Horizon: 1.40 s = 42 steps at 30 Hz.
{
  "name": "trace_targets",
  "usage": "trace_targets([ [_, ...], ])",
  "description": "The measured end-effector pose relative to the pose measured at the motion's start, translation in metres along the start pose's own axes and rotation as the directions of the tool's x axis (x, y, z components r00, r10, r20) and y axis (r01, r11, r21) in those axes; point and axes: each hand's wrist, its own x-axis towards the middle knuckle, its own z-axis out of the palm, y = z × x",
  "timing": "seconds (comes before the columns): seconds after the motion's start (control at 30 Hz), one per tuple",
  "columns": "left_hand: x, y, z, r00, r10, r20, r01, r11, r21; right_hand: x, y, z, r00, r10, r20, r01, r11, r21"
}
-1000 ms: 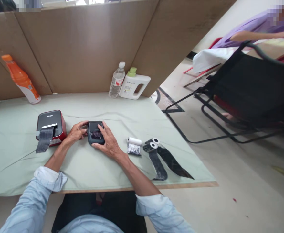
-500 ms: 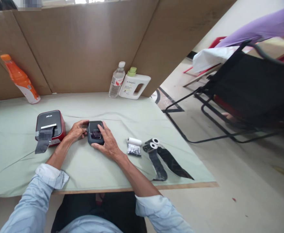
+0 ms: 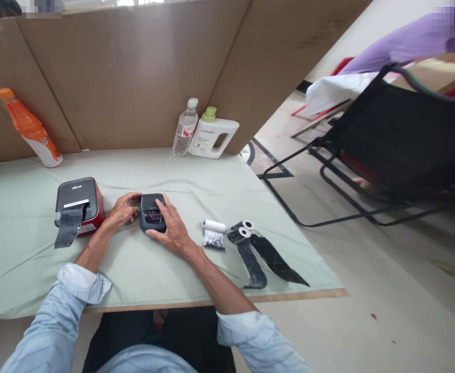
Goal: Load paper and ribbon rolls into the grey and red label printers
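Note:
A small dark portable printer [image 3: 152, 224] lies on the cloth with a dark, shiny strip showing at its middle. My right hand [image 3: 173, 228] grips it from the right, thumb at the near edge and fingers over the top. At its left side is my left hand [image 3: 123, 211], index finger reaching to the far corner and the other fingers curled against the edge. Whether something small is pinched there is hidden. Left of my hands stands a larger black and red label printer [image 3: 75, 194], a dark printed strip [image 3: 69, 226] hanging from its front.
Right of my hands lie a white paper roll [image 3: 214, 226] and two dark rolls [image 3: 244, 232] with unrolled tails. An orange bottle [image 3: 33, 129], a clear water bottle [image 3: 185, 129] and a white jug [image 3: 213, 139] stand along the cardboard wall [image 3: 142, 77]. A black folding chair [image 3: 401, 129] is at right.
The view has shifted slightly. Both hands stay at the small printer with almost the same grip. In the background, the person in purple has moved a little.

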Motion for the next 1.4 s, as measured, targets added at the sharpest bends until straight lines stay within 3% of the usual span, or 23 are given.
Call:
trace_targets([
  [0.23,-0.004,0.003,-0.005,0.982,0.179,0.053,-0.183,0.98,0.081,0.0,0.002,0.001,1.0,-0.006,-0.022,0.006,1.0,0.0],
  [0.33,-0.003,0.008,-0.006,0.939,0.316,0.138,-0.334,0.932,0.143,0.001,0.003,0.003,1.0,-0.009,-0.029,0.009,1.0,0.007],
  [0.47,-0.003,0.01,-0.007,0.887,0.394,0.24,-0.438,0.882,0.173,0.002,0.004,0.003,0.998,-0.02,-0.064,0.023,0.999,0.041],
  [0.77,-0.001,0.006,-0.015,0.864,0.425,0.27,-0.482,0.852,0.203,0.003,-0.004,-0.011,0.951,-0.134,-0.278,0.135,0.991,-0.016],
  [1.0,-0.006,0.008,-0.019,0.826,0.454,0.333,-0.535,0.817,0.215,0.005,-0.012,-0.012,0.95,-0.167,-0.265,0.143,0.984,-0.105],
  [1.4,-0.007,0.007,-0.017,0.833,0.455,0.315,-0.534,0.81,0.242,0.009,-0.01,-0.011,0.946,-0.158,-0.282,0.139,0.987,-0.084],
])
